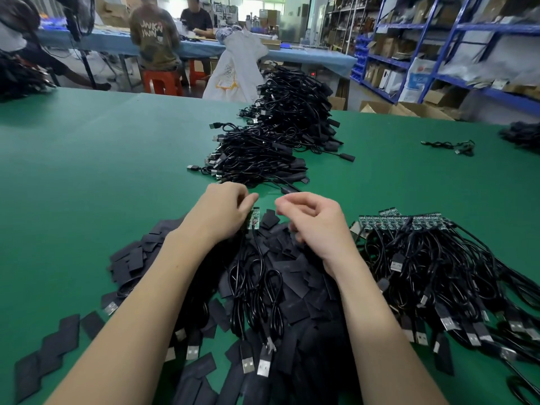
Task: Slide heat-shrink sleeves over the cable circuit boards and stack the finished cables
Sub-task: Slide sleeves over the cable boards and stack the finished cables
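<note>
Working across the green table (87, 171), I take the biggest thing first: the stack of finished cables (274, 133), a long black heap running away from me up the middle, its near end just beyond my knuckles. To my right lies the unsleeved bundle (432, 258), bare boards (403, 222) lined up along its far edge, USB plugs (450, 324) fanned toward me. Under and between my forearms spreads the loose pile of heat-shrink sleeves (292, 287), flat black rectangles, spilling off to the left as well. No tray or bin holds any of this; everything sits straight on the mat. A few cables (254, 287) lie over the sleeves with their plugs pointing at me and their boards at the far end. My left hand (225, 213) is curled and, as far as I can tell, pinches the circuit board (254, 219) of one of them; the board shows just right of the fingertips, its long axis running roughly away from me. My right hand (312, 222) is loosely curled beside it, a small gap apart; whether it holds a sleeve I cannot tell, the fingertips being blurred. I judge the coming move hinges on bringing a sleeve's open mouth in line with that board axis. The right hand is nearer the sleeves, the left nearer the board.
</note>
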A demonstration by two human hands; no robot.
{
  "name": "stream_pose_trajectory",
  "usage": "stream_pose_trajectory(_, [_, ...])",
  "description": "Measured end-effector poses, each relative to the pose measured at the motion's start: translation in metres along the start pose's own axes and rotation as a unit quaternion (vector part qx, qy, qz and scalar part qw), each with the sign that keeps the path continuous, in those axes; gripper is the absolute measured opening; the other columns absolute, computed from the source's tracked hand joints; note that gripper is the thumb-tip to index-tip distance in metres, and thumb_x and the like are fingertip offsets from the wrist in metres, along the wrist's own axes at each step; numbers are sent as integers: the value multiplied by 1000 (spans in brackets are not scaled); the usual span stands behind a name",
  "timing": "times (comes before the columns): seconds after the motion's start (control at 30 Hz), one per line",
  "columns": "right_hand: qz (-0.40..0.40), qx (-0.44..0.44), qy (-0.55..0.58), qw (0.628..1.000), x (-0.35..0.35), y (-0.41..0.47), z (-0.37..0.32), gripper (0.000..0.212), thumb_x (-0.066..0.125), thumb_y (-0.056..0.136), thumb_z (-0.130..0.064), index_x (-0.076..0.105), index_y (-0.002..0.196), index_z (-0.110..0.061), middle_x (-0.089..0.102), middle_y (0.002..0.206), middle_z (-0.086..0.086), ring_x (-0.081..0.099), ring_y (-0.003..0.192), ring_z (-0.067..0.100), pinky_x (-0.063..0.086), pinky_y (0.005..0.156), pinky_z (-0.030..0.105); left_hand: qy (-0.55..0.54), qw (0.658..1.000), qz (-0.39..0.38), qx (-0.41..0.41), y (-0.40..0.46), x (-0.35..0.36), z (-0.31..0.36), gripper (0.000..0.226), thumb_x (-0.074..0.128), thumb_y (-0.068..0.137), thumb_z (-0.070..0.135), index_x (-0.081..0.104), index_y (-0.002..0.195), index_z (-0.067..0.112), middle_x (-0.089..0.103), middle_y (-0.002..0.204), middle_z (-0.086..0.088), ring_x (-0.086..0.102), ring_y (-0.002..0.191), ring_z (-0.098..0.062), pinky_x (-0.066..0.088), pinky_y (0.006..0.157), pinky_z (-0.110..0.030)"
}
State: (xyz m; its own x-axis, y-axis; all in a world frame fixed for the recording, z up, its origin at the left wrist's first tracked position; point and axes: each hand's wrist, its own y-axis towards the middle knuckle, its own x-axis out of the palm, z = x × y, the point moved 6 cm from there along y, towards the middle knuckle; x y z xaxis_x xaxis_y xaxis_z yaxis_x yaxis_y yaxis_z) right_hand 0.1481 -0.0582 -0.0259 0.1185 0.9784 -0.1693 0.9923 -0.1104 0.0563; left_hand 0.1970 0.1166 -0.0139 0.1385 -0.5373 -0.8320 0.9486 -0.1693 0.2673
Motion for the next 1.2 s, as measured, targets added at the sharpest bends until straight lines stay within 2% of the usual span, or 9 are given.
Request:
stream_pose_trajectory(0.1, [-14,-3,-15,1000,15,-1,-2,13,84,81,-29,77,88,-22,77,75,-5,67,63,6,50,55,19,-45,998,42,24,-1,-8,14,45,57,101,32,45,58,23,47,55,7,43,56,-4,24,59,-30])
stream_pose_trajectory(0.27, [-43,73,130,988,20,-4,1,9,83,82,-12,76,88,-13,74,70,-3,67,62,7,54,57,16,-85,991,100,14,-2,-12,24,59,56,101,41,42,52,13,35,45,-2,32,46,-16,30,47,-20])
stream_pose_trajectory(0.4, [-84,103,164,977,21,-7,-1,15,84,80,-8,75,92,-9,76,76,-2,72,71,7,58,65,19,-95,988,123,7,-6,-9,28,70,55,101,47,31,44,14,24,38,1,22,43,-20,24,48,-30])
stream_pose_trajectory(0.47, [-90,114,171,974,21,-8,0,17,84,79,-5,74,93,-7,77,80,0,73,75,7,58,66,18,-103,986,133,0,-7,-7,27,75,55,100,49,27,40,14,23,34,-1,26,40,-21,24,47,-29])
stream_pose_trajectory(0.77, [-116,176,258,943,26,-12,3,10,79,80,1,73,82,-6,69,66,2,63,55,6,54,57,12,-138,980,141,30,-9,-5,33,72,48,105,45,36,42,13,36,38,0,34,39,-14,32,56,-36])
stream_pose_trajectory(0.9, [-118,186,276,936,26,-13,2,11,76,80,2,70,84,-5,67,64,1,61,52,5,53,56,11,-150,977,143,44,-8,-7,36,72,48,106,42,39,46,4,36,41,-5,31,41,-15,34,57,-33])
stream_pose_trajectory(1.0, [-119,187,294,930,28,-14,0,16,79,71,-1,71,83,-6,67,63,2,61,52,6,53,55,12,-184,973,139,25,-7,-6,34,72,48,106,39,42,48,-4,34,40,0,32,41,-14,31,50,-23])
stream_pose_trajectory(1.1, [-127,174,295,931,26,-14,-4,11,82,60,-9,80,70,-11,70,66,1,64,55,5,54,57,12,-190,970,149,28,-4,-10,30,72,48,106,39,44,41,9,39,34,7,41,38,-9,31,51,-16])
stream_pose_trajectory(1.2, [-110,158,257,947,14,-11,-4,21,86,66,-11,81,86,-11,74,76,2,67,61,6,55,58,15,-116,986,121,11,-4,-14,22,69,44,106,47,55,45,15,56,44,2,61,54,-16,45,65,-30])
